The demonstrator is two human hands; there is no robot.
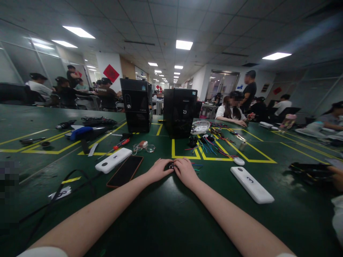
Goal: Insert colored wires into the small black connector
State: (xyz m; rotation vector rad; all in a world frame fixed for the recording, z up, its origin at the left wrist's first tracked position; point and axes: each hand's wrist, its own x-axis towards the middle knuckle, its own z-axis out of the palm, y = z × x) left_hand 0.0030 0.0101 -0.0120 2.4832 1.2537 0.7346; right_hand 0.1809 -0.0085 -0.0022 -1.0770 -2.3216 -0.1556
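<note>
My left hand and my right hand meet low over the green table, straight ahead of me. Both are closed, their fingertips pinching a small dark part between them. Fingers cover most of this part, so its exact kind does not show. Thin coloured wires stick out past my right hand; whether they join the part is hidden. Left of my left hand lies a phone with a dark screen. Beside the phone is a white power bank marked 8.
Two black computer cases stand beyond my hands. Right of them are a white basket and tangled wires. Another white power bank lies right. Glasses, a red screwdriver and black cables lie left. A co-worker sits opposite.
</note>
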